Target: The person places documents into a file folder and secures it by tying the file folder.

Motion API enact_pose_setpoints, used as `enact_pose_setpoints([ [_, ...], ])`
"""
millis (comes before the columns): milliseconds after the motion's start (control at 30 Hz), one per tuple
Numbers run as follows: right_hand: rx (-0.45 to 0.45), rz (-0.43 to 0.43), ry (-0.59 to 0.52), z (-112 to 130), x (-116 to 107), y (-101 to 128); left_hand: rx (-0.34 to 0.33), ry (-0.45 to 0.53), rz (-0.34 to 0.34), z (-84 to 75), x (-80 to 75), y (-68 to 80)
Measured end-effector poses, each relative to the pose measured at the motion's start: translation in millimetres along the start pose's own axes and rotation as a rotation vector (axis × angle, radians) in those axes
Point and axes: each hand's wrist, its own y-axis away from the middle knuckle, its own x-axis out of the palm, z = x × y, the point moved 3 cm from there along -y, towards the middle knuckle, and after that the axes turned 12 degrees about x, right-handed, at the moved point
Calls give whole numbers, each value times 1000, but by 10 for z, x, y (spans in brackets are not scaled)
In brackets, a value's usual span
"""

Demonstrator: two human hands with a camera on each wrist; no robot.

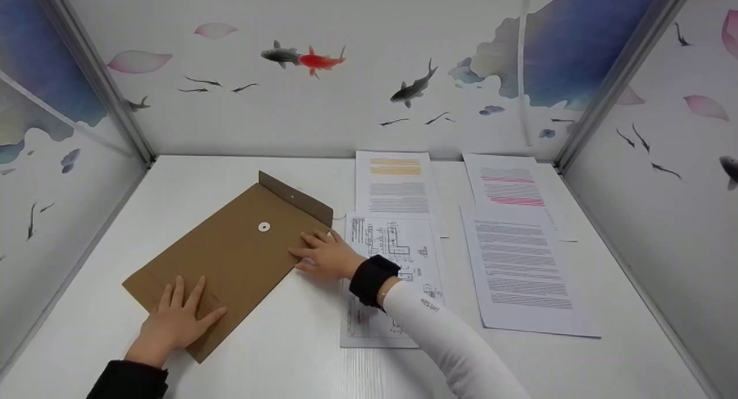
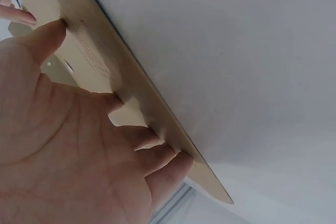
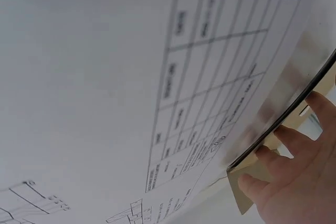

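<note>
A brown kraft paper envelope (image 1: 230, 255) lies slanted on the white table, its flap (image 1: 297, 198) folded out at the upper end. A white round button (image 1: 264, 227) sits near that end. My left hand (image 1: 176, 321) rests with spread fingers on the lower end of the envelope; the left wrist view shows the fingertips (image 2: 181, 161) touching its surface. My right hand (image 1: 326, 255) lies on the right edge close to the flap, fingers extended over the paper. In the right wrist view the right hand (image 3: 296, 182) touches the envelope's edge beside a printed sheet.
A sheet with technical drawings (image 1: 392, 237) lies under my right forearm, overlapping a page with yellow highlights (image 1: 398, 185). Farther right, a text page (image 1: 522, 266) overlaps one with pink highlights (image 1: 507, 183). Printed panels (image 1: 357, 116) wall the table at the back and sides.
</note>
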Motion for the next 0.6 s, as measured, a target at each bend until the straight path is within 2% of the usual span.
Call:
enact_pose_setpoints([
  [100, 25, 5, -12, -20, -12, -6, 1, -3, -3, -20, -4, 1],
  [300, 31, 9, 34, 7, -11, 21, 8, -12, -18, -27, -42, 0],
  [600, 18, -6, 86, 122, 28, 41, 7, 1, -7, 142, -135, -25],
])
